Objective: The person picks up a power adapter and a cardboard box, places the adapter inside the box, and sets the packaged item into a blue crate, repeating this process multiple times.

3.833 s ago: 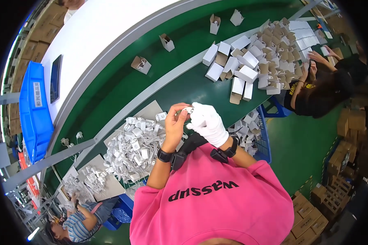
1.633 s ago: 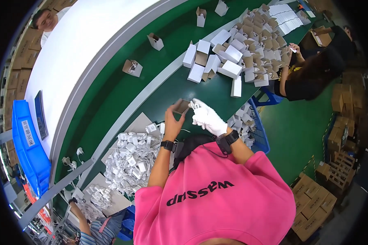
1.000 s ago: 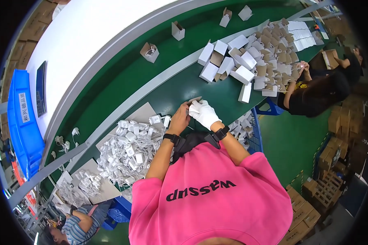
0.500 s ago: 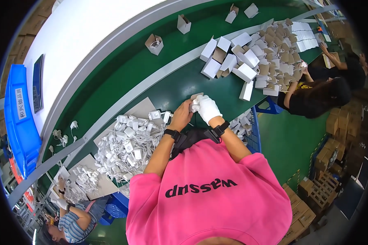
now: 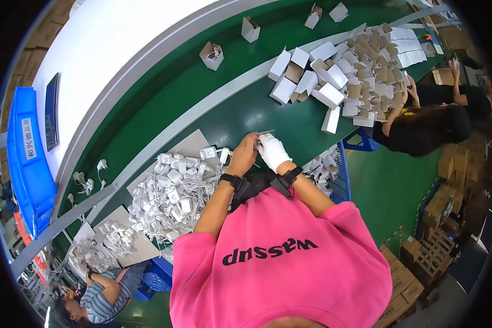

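Observation:
In front of my chest, over the green table, both hands are close together around a small cardboard box. Only a thin edge of it shows beyond the fingers. My bare left hand is closed on its left side. The white-gloved right hand curls around it from the right. What is inside the box is hidden. To the left of my left hand lies a big heap of white power adapters with cables. A few loose adapters lie at its edge, nearest that hand.
White open boxes crowd the table at the far right, beside a co-worker. Beyond a metal rail, a green conveyor carries spaced boxes. Another person works at lower left near a smaller adapter pile. A blue bin stands far left.
My hands have turned the box so less of it shows, and the gloved hand has shifted slightly left. Boxes on the conveyor have moved right. The co-worker at right has raised their hands.

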{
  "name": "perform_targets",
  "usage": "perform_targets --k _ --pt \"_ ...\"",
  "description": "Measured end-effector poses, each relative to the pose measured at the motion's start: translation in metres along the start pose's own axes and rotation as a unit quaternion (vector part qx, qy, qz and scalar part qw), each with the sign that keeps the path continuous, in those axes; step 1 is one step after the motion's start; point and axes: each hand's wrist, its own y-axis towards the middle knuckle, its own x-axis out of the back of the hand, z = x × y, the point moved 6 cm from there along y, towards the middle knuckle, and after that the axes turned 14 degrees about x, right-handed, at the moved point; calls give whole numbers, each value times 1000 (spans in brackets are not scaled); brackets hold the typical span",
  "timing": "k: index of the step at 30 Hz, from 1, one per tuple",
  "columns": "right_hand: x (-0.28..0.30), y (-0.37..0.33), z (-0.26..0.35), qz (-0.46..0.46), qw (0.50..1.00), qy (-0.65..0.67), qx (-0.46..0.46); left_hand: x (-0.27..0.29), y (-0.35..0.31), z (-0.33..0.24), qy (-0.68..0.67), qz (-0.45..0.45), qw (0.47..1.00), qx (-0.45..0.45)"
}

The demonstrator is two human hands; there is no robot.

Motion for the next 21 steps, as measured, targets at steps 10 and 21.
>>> perform_targets --k 10,21 --pt "28 -22 3 26 993 -49 103 19 10 -7 -22 -28 999 -2" --pt "52 38 7 12 989 -43 143 93 84 12 4 -98 995 20"
